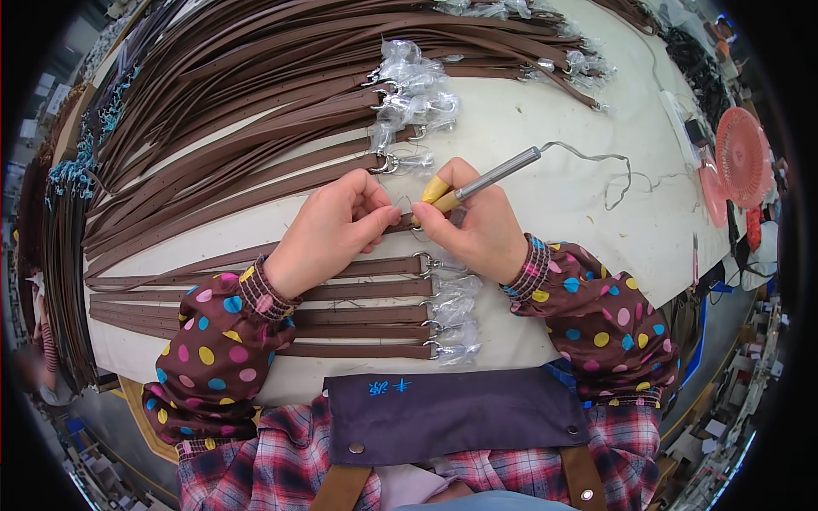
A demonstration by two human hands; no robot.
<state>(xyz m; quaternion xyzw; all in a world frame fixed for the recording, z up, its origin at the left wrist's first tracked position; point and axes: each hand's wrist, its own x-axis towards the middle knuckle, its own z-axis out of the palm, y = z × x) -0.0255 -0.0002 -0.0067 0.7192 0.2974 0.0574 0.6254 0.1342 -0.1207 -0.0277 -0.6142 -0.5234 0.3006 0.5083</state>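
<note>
My left hand (328,226) pinches the end of a brown leather strap (404,225) between thumb and fingers. The rest of that strap is partly hidden under the hand. Close against it, my right hand (484,228) grips a corded pen-shaped tool (503,173) with a silver handle and a yellowish lower grip. A yellow cover (435,188) sits on one right finger. The tool's tip is at the strap end, where thin loose threads show. Nearer me lie several brown straps (366,291), their metal clasps wrapped in clear plastic (456,308).
A thick pile of brown straps (256,81) with plastic-wrapped clasps (413,85) covers the far left of the white tabletop (567,106). The tool's thin cord (629,166) trails right. Pink-red plastic baskets (743,157) stand at the right edge; dark straps (60,281) hang at the left.
</note>
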